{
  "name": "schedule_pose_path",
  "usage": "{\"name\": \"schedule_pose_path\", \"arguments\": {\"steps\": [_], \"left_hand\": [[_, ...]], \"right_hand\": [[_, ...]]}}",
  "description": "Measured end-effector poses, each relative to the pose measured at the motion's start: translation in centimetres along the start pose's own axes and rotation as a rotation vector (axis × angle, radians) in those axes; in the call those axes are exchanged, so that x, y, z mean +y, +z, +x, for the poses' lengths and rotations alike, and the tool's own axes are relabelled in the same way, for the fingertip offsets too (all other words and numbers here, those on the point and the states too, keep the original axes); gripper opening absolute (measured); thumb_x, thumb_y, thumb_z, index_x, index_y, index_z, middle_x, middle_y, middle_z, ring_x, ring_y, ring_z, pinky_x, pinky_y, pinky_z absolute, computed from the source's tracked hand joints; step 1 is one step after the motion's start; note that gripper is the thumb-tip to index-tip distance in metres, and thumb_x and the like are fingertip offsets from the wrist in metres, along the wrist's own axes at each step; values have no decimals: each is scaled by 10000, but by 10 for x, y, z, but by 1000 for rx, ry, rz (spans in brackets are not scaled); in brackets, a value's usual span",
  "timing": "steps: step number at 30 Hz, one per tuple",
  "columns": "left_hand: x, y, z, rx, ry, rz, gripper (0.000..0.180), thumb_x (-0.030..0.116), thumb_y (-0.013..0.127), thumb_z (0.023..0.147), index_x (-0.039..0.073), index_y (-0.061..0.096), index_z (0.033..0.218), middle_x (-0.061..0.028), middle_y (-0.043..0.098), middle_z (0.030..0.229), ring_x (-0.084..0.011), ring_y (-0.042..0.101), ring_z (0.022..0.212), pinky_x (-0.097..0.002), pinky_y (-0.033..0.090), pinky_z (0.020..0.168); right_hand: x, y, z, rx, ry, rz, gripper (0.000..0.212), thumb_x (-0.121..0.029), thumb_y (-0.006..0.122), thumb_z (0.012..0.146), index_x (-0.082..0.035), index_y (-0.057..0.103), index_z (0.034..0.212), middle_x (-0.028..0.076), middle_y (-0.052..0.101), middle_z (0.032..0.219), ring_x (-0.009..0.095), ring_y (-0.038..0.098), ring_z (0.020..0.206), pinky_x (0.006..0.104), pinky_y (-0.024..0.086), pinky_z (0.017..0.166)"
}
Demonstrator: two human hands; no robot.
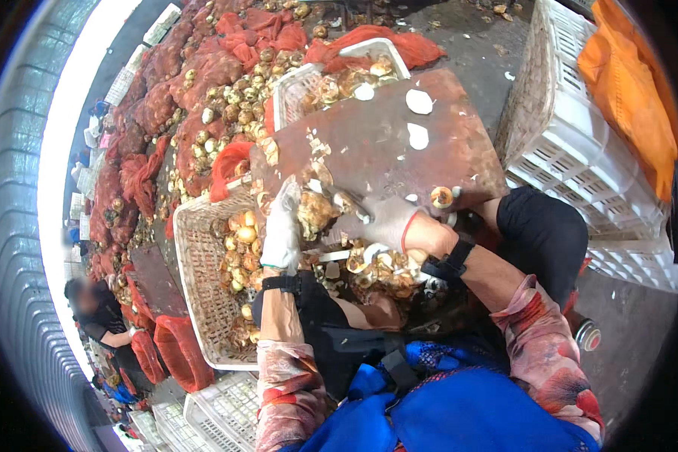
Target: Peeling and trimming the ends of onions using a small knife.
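Note:
My left hand [282, 224], in a pale glove, grips a large brown-skinned bulb [316, 214] from its left side, over the near left part of a worn reddish-brown board [377, 143]. To the right of the bulb, my gloved right hand [390, 220] is closed, with its fingertips reaching toward it. A dark, narrow shape [346, 202] shows at those fingertips; I cannot make out what it is. Scraps of dry skin [318, 147] lie on the board. Several white peeled pieces [419, 102] rest toward its far side, and a cut bulb [441, 197] sits near its right edge.
A white basket [196, 279] with brown bulbs stands left of my knees; another basket [286, 98] sits behind the board. Peelings [384, 267] are heaped between my legs. White crates [580, 143] with an orange cloth [629, 98] stand right. Red mesh sacks [158, 109] and another person [102, 316] are left.

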State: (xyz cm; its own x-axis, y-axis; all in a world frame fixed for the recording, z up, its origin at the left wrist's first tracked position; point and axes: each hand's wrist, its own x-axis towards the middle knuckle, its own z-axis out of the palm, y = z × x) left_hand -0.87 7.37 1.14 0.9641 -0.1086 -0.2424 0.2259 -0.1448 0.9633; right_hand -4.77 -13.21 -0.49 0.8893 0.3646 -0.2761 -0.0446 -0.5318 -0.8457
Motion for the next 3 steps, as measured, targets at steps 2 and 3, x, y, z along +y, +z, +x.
{"name": "schedule_pose_path", "arguments": {"steps": [2,3], "left_hand": [[-1,5,7,-10,20,-64,642,438,443,1003,-25,352,1437,-133,399,1473,-216,405,1336,-350,301,1125],[0,6,7,-14,21,-67,642,438,443,1003,-25,352,1437,-133,399,1473,-216,405,1336,-350,301,1125]], "right_hand": [[5,2,4,74,111,-29,444,-279,531,861,49,555,1159,299,642,1022,417,641,974,461,498,837],[4,9,4,115,42,-112,529,-336,553,853,35,507,1227,293,641,1039,430,638,981,466,493,872]]}}
